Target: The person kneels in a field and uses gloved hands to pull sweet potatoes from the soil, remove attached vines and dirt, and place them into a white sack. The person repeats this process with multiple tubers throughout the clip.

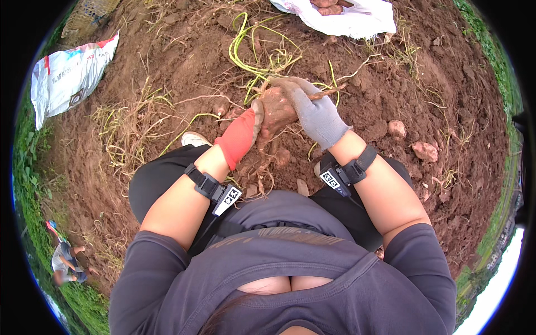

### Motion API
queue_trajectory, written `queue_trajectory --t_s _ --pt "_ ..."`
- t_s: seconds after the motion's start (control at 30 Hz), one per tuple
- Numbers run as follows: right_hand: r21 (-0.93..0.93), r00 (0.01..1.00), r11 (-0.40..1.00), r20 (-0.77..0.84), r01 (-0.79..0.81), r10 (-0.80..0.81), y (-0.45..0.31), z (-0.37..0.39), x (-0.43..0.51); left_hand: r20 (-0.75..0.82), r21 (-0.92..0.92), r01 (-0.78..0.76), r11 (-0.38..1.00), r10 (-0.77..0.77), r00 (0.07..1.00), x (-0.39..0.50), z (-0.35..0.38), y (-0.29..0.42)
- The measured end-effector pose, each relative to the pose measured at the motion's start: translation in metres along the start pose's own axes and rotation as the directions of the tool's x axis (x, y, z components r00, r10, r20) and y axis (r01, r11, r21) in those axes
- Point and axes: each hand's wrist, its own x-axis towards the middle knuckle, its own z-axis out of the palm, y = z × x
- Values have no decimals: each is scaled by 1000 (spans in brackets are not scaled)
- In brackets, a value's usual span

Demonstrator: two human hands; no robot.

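Both my hands wear soiled work gloves and grip a large reddish sweet potato (276, 109) caked with soil, above the ground between my knees. My left hand (240, 135), in a red glove, clasps its left side. Over its upper right side lies my right hand (314, 111), in a grey glove, with a thin brown root (328, 92) sticking out past the fingers. Smaller tubers (281, 158) and stringy roots show below the big one; whether they all hang from it I cannot tell. Green vine stems (238, 54) curl out beyond my hands.
Loose sweet potatoes (396, 130) lie on the brown soil to the right. An open white sack (360, 21) holding sweet potatoes stands ahead. At left are a printed sack (75, 77), a woven basket (88, 19) and dry vines (130, 125). Another person (65, 259) bends down at far left.
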Motion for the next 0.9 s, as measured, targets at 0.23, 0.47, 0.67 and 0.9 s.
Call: queue_trajectory --t_s 0.23,0.47,0.67,0.9 --pt "373 961 893 -14 -251 276 0 -6 10 114 -628 -43 777 147 983 -3 6 -2" --pt "683 832 659 -135 -315 538 -14 -23 15 206 -128 -107 986 132 970 -22 8 37" --pt "636 842 719 -198 -280 502 -21 -25 19 -90 248 -81 965 106 990 -26 39 30" --pt "957 803 204 46 -206 595 -19 -17 22 -43 388 -340 857 385 922 -13 34 18"
